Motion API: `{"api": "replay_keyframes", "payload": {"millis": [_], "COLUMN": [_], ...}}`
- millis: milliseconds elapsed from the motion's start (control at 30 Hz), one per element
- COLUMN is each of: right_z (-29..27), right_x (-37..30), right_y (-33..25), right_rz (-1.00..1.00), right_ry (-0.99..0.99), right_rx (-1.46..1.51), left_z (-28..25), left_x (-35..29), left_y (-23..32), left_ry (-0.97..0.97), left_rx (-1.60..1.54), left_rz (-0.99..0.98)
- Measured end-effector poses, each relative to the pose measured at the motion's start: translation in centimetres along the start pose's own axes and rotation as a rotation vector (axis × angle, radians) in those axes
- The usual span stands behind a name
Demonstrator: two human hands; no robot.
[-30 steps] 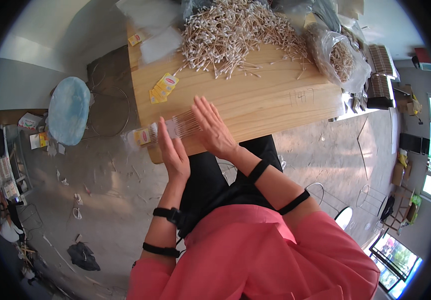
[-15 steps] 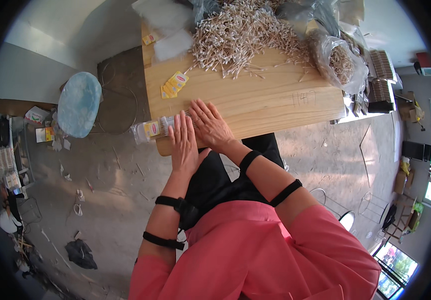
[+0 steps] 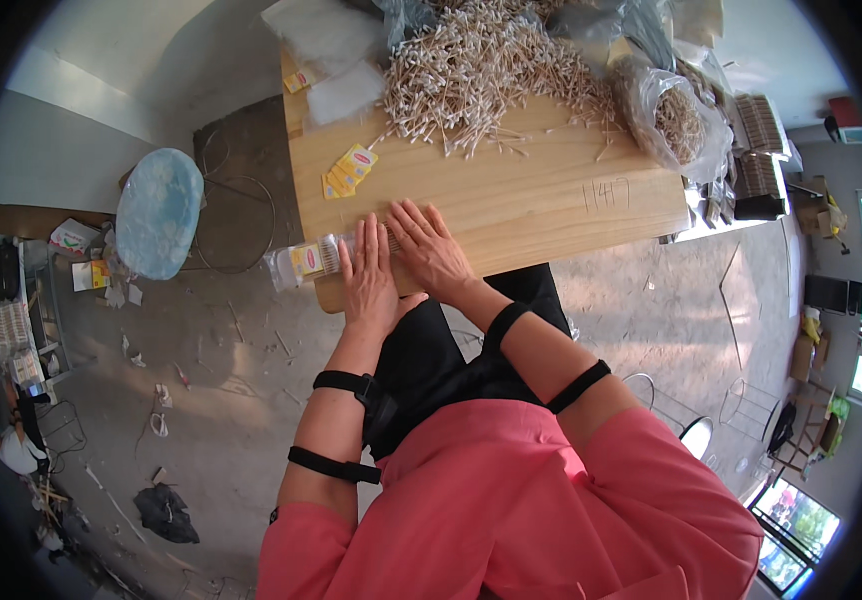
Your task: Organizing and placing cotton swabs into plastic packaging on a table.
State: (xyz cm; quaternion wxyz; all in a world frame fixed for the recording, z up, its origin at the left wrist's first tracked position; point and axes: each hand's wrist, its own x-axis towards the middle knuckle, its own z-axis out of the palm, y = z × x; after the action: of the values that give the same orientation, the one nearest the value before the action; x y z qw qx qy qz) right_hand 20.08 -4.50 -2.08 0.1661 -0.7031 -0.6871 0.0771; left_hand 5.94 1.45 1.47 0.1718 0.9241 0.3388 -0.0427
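A clear plastic bag (image 3: 283,268) lies along the table's near left edge, its outer end sticking past the corner. Inside it are a yellow-and-white card (image 3: 306,260) and a row of cotton swabs (image 3: 330,252). My left hand (image 3: 368,280) lies flat over the bag, fingers stretched out and pointing away from me. Beside it, my right hand (image 3: 435,256) rests flat with straight fingers, angled to the left. Between and under the hands a few swabs show; the rest of the bag is hidden by them. Several loose yellow cards (image 3: 350,171) lie fanned just beyond.
A big heap of cotton swabs (image 3: 491,75) covers the far part of the wooden table (image 3: 511,205). Clear empty bags (image 3: 346,92) lie at the far left. An open bag of swabs (image 3: 681,130) stands at the far right. A blue stool (image 3: 159,215) is on the left.
Both hands have slid slightly to the right along the bag, staying flat. A little more of the swab row shows left of my left hand.
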Motion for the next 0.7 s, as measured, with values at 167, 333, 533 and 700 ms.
{"api": "replay_keyframes", "payload": {"millis": [167,333,533,700], "right_z": [0.2,0.0,0.3,0.2], "right_x": [-0.2,-0.6,-0.5,-0.2], "right_y": [-0.6,-1.2,-0.8,-1.2], "right_rz": [0.045,0.11,0.119,0.098], "right_ry": [0.023,-0.068,0.007,0.009], "right_rx": [-0.006,-0.001,-0.03,-0.045], "left_z": [-0.2,-0.7,-1.4,-1.8], "left_x": [0.0,-1.1,-4.3,-4.3], "left_y": [0.0,-0.9,-6.2,-7.6], "left_ry": [0.004,0.034,0.342,0.146], "left_rx": [0.04,-0.047,-0.034,-0.015], "left_rz": [-0.013,0.0,-0.103,-0.024]}}
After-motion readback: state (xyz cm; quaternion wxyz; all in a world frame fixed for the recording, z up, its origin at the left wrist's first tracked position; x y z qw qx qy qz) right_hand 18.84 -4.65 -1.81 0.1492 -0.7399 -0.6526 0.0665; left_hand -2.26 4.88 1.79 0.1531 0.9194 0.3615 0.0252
